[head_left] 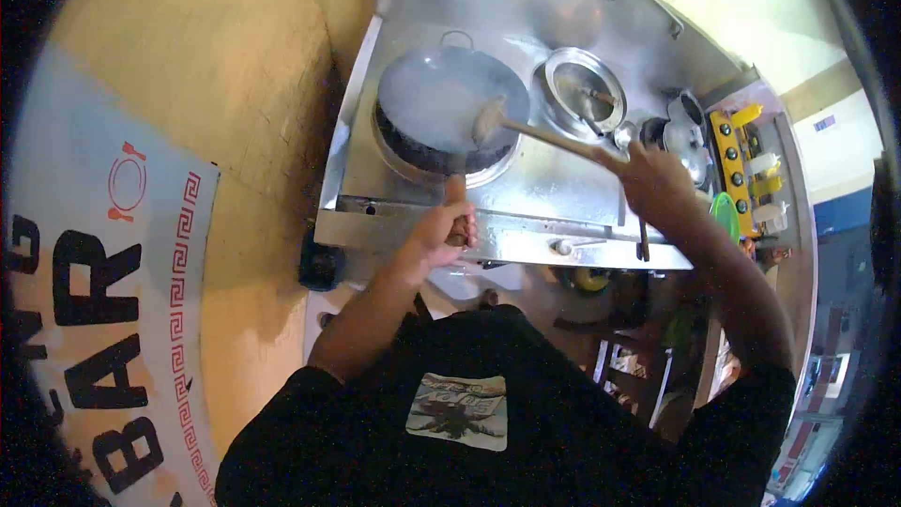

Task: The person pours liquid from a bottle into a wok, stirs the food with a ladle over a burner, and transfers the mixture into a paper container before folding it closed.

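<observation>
A steaming wok [413, 84] sits on a round burner ring, its far loop handle towards the back of the stove. My left hand [446, 233] is closed around the wok's wooden handle [455, 190] at the near side. In my right hand [654, 185] is a long wooden-handled utensil [549, 138], held slanting across the stove. Its broad pale-brown head reaches the right inner side of the wok; steam blurs its exact kind. What lies at the bottom of the wok is hidden by steam.
Right of the wok stands a metal bowl [567, 58] with utensils in it. Pots [685, 113] and a yellow rack [730, 164] of bottles are farther right. A green plate [724, 216] rests near my right forearm. A wall [272, 131] bounds the left.
</observation>
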`<action>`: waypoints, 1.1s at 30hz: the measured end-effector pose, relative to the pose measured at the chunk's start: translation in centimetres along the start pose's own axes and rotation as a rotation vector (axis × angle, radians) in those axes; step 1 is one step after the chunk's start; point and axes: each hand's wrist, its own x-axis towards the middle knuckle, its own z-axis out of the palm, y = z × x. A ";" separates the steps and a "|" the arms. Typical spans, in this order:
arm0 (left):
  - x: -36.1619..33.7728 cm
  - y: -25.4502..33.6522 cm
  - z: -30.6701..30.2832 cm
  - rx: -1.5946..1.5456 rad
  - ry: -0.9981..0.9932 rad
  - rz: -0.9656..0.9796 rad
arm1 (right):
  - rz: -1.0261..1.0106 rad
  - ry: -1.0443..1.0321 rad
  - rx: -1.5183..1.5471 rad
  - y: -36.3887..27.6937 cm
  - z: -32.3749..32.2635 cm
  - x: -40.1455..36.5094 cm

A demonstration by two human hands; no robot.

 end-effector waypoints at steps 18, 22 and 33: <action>3.4 -0.9 -5.1 0.061 0.020 -0.109 | 0.065 -0.172 0.503 -9.6 7.3 3.5; -1.5 0.3 4.1 0.031 0.043 -0.057 | 0.044 -0.058 0.190 -3.1 6.8 3.9; 3.3 -0.5 -2.4 0.021 0.054 0.005 | 0.144 -0.028 0.690 -1.7 11.6 9.6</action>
